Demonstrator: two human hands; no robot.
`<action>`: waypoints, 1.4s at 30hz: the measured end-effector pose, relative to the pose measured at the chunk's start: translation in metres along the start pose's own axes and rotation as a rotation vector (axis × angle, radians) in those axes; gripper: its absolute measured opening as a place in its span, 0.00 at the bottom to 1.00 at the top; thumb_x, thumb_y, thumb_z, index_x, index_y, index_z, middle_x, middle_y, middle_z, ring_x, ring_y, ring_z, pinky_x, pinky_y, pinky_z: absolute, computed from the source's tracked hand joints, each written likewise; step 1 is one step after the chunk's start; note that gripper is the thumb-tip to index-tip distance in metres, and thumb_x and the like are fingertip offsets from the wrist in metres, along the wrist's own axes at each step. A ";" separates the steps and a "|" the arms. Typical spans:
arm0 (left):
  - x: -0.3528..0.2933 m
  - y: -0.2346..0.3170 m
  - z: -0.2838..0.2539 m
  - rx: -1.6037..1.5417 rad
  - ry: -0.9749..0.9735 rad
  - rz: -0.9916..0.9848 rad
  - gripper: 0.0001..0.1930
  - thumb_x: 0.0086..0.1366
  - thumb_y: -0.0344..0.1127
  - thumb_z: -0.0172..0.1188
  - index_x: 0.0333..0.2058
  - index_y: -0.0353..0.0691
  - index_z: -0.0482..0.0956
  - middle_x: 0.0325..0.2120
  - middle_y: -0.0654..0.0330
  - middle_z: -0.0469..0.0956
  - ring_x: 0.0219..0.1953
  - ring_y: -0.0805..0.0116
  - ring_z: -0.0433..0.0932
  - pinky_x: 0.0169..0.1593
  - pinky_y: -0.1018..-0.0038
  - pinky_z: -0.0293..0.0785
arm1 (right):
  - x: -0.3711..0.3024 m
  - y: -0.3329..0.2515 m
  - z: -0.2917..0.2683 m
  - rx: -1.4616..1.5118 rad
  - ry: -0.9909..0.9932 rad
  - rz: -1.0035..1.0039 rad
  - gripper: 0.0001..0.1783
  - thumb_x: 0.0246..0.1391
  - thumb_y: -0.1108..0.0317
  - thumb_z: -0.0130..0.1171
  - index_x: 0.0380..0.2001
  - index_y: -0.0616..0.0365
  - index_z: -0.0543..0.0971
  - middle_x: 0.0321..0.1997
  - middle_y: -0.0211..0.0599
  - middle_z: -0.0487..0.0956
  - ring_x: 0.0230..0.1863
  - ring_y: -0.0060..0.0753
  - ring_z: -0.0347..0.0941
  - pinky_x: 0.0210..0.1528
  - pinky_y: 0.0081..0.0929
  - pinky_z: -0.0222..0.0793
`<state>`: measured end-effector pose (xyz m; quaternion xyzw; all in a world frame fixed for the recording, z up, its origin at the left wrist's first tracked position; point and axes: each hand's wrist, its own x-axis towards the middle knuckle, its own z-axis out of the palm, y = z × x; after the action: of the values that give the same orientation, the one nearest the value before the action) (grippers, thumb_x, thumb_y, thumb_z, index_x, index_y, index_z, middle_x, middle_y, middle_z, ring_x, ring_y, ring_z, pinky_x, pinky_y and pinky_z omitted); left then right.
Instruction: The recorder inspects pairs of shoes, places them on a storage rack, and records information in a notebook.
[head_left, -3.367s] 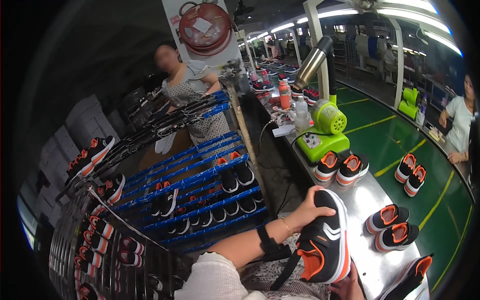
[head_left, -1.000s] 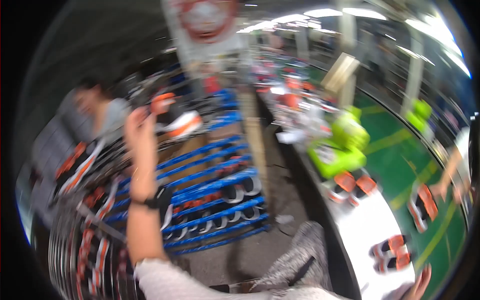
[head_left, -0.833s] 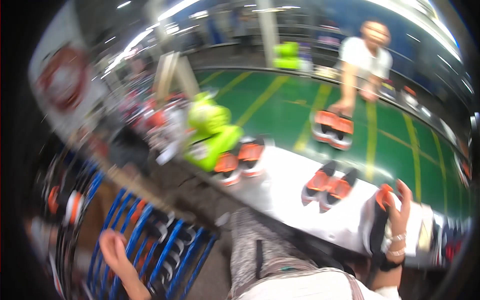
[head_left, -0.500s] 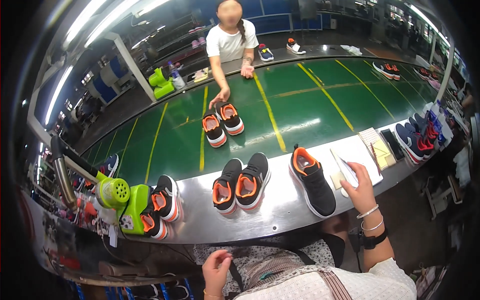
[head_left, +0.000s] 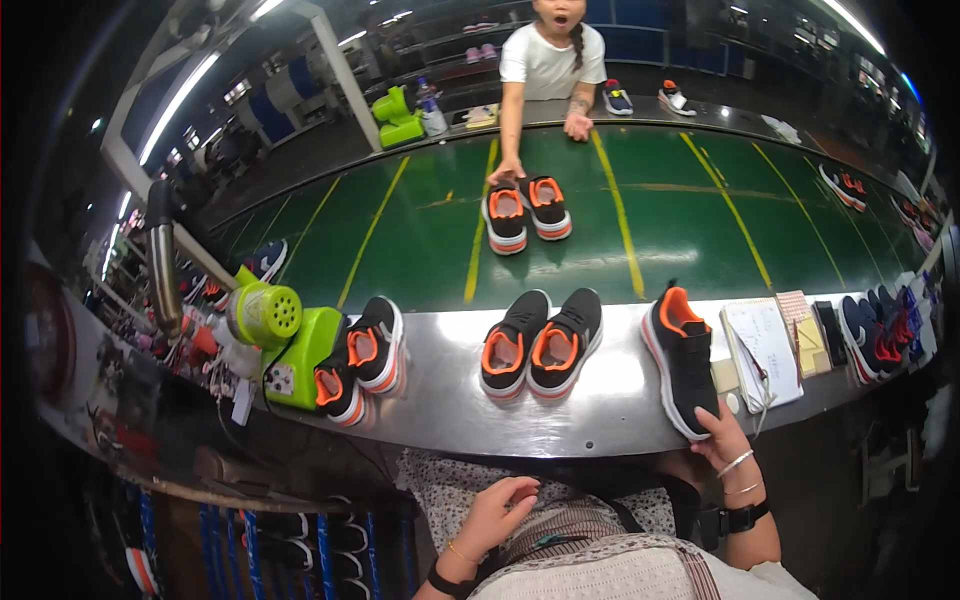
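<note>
On the metal bench, a single black sneaker (head_left: 687,365) with an orange lining and white sole lies with its toe toward me. My right hand (head_left: 722,440) grips that toe, thumb on top and the other fingers partly hidden. Low before my lap, my left hand (head_left: 500,512) holds nothing, its fingers loosely bent and apart from the thumb. A pair of matching sneakers (head_left: 541,343) stands at the bench's middle, and another pair (head_left: 362,358) is at the left. Beside the single sneaker is an open notepad (head_left: 765,345) with a pen on it.
A lime-green machine (head_left: 300,355) stands at the bench's left end. Beyond the bench runs a green belt (head_left: 400,240) with yellow lines. Across it, a person in a white shirt (head_left: 553,65) touches a pair of sneakers (head_left: 525,212). Navy shoes (head_left: 870,335) sit at right.
My right hand has left the notepad and taken hold of the single sneaker's toe; the notepad's raised page now lies flat. My left hand has moved slightly right and up. The whole view has shifted.
</note>
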<state>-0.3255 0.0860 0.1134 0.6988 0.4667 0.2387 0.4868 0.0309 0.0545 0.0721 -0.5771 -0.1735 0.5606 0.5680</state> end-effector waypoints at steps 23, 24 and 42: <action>-0.062 0.023 -0.080 -0.982 0.477 0.277 0.39 0.46 0.30 0.67 0.57 0.37 0.57 0.53 0.60 0.64 0.55 0.70 0.62 0.58 0.72 0.58 | -0.040 0.005 0.257 -0.446 -1.370 -0.216 0.58 0.38 0.68 0.66 0.63 0.56 0.36 0.53 0.55 0.66 0.47 0.39 0.71 0.49 0.32 0.67; -0.073 0.021 -0.088 -0.900 0.549 0.273 0.37 0.46 0.32 0.68 0.55 0.37 0.60 0.50 0.62 0.67 0.53 0.71 0.64 0.58 0.72 0.58 | -0.043 0.006 0.255 -0.478 -1.428 -0.223 0.47 0.42 0.73 0.61 0.61 0.57 0.43 0.49 0.51 0.69 0.44 0.35 0.70 0.47 0.28 0.67; -0.275 0.079 -0.321 -0.504 1.700 0.408 0.35 0.50 0.43 0.66 0.48 0.35 0.53 0.42 0.53 0.68 0.42 0.65 0.73 0.43 0.69 0.73 | -0.006 0.072 0.216 -0.634 -1.468 0.070 0.44 0.51 0.74 0.55 0.63 0.51 0.39 0.47 0.48 0.70 0.36 0.30 0.72 0.39 0.26 0.70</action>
<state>-0.6690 -0.0172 0.3501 0.2292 0.4697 0.8501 0.0650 -0.1846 0.1284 0.0727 -0.1999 -0.6357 0.7388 0.0998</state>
